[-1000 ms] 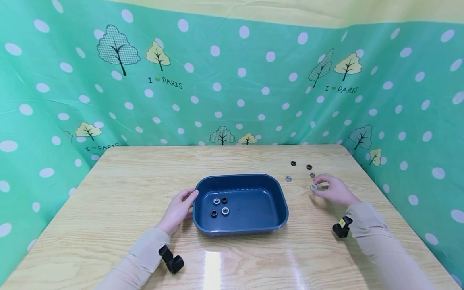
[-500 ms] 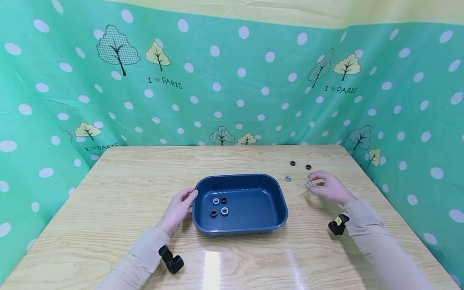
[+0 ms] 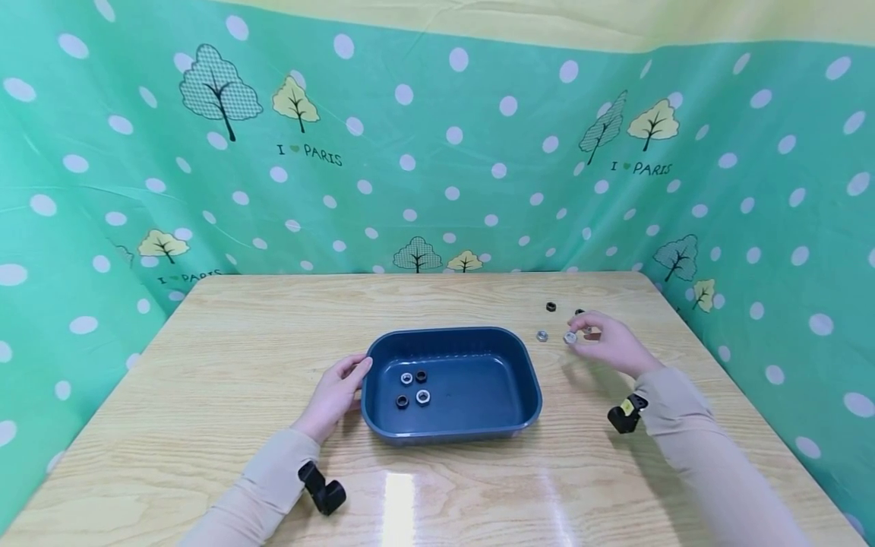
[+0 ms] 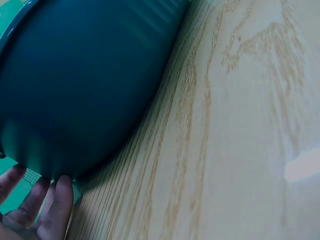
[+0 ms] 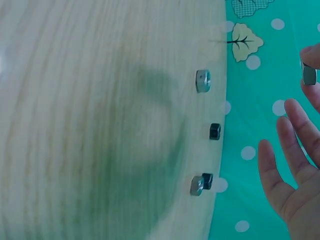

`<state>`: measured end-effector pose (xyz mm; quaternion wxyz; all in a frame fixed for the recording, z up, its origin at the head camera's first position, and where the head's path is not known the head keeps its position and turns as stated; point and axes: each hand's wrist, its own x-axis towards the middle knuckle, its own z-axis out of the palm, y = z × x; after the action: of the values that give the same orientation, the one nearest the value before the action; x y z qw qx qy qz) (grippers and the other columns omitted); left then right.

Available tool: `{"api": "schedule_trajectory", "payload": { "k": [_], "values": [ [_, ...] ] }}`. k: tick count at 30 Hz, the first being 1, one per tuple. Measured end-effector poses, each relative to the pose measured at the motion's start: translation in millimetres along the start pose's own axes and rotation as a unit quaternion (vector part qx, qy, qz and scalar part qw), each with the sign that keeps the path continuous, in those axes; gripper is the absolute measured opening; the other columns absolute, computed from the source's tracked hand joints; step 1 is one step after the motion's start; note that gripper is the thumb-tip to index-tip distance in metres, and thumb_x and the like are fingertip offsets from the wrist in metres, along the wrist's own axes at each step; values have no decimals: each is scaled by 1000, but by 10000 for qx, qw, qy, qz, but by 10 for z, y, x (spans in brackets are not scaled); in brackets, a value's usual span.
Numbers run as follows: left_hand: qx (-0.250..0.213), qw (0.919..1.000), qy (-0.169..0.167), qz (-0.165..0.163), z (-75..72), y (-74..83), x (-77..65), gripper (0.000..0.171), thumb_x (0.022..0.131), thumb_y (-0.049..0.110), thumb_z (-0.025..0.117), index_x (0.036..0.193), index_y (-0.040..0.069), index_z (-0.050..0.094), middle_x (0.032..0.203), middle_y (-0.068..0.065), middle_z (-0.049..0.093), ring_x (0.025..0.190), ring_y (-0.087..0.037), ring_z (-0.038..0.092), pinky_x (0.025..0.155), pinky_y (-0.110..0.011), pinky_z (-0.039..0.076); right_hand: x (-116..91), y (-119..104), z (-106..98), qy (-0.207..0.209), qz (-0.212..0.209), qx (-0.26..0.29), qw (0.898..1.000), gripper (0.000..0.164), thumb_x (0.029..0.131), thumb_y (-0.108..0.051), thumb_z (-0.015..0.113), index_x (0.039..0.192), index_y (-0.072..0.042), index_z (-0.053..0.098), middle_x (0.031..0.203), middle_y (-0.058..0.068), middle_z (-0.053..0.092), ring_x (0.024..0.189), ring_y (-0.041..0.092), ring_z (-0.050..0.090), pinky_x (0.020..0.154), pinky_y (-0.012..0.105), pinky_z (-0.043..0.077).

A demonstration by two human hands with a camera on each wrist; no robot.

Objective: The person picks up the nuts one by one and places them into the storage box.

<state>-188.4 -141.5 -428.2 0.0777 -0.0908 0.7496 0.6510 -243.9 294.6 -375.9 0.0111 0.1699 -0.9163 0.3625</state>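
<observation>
My right hand (image 3: 611, 346) pinches a silver hex nut (image 3: 570, 338) between thumb and index finger, raised off the tabletop; in the right wrist view this nut (image 5: 309, 75) shows at the right edge, the other fingers spread. A blue plastic basin (image 3: 472, 395) stands in front of me. My left hand (image 3: 335, 395) holds its left side, thumb at the rim, fingertips against the outer wall (image 4: 85, 90). Inside lie two silver nuts (image 3: 423, 397) and two black nuts (image 3: 402, 401), grouped toward the left.
On the table (image 3: 273, 327), right of the basin, lie a silver nut (image 3: 542, 336) and a black nut (image 3: 551, 307). Another black nut (image 3: 579, 311) and another silver nut (image 5: 197, 185) sit near my right hand, partly hidden in the head view. A green dotted curtain (image 3: 437, 152) surrounds the table.
My right hand has moved left toward the basin, carrying the pinched silver nut. My left hand and the basin have stayed in place.
</observation>
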Motion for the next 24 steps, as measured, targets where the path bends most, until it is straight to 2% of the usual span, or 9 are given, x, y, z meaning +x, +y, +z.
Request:
{"api": "schedule_trajectory", "payload": {
  "k": [7, 15, 24],
  "values": [
    [35, 10000, 24, -24, 1, 5, -11, 49, 99, 36, 48, 136, 3, 46, 131, -21, 54, 110, -25, 59, 82, -34, 57, 81, -82, 19, -48, -36, -1, 10000, 13, 84, -8, 68, 92, -1, 62, 119, 23, 55, 113, 36, 50, 96, 53, 47],
    [74, 10000, 29, 4, 0, -6, -9, 48, 99, 36, 47, 135, 4, 47, 129, -20, 55, 105, -22, 61, 81, -33, 57, 192, -184, 61, -139, -202, 76, 9997, 11, 84, -6, 67, 92, -2, 62, 119, 23, 57, 116, 37, 50, 94, 54, 47],
    [49, 10000, 1, 25, -1, 1, -13, 48, 99, 36, 47, 135, 3, 47, 128, -21, 55, 104, -21, 61, 81, -33, 57, 293, -436, 122, -363, -417, 25, 9985, 12, 81, -7, 70, 91, -7, 64, 121, 19, 59, 117, 34, 51, 94, 52, 48]
  ]
}}
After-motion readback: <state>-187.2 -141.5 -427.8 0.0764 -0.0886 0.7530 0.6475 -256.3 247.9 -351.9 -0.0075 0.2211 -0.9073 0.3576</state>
